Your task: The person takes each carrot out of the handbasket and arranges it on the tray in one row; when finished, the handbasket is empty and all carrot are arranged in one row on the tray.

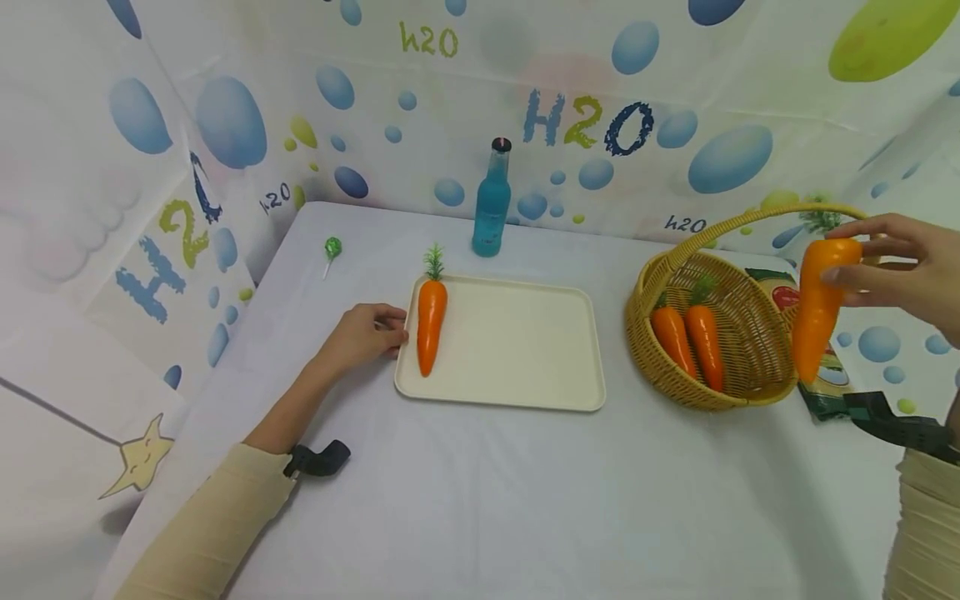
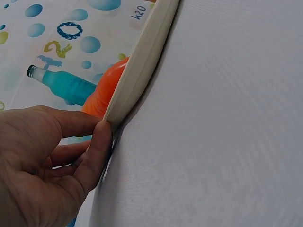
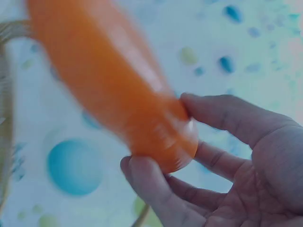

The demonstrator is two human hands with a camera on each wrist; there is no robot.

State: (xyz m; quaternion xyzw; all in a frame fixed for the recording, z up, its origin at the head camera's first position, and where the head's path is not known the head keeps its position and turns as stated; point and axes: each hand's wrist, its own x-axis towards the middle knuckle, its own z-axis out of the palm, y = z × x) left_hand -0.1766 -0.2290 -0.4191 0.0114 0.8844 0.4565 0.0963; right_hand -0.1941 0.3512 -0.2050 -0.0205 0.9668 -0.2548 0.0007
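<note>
Our right hand (image 1: 917, 268) pinches a carrot (image 1: 817, 304) by its thick end beside the basket (image 1: 654, 367) as our left hand (image 1: 363, 337) pinches the tray (image 1: 517, 342); we should keep the carrot clear of the handle (image 1: 738, 220).

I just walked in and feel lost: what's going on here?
A person's right hand holds a glossy orange carrot up near the round, golden woven basket, where two more glossy orange carrots lie. The left hand pinches the edge of the cream rectangular tray. One green-topped orange carrot lies on it.
</note>
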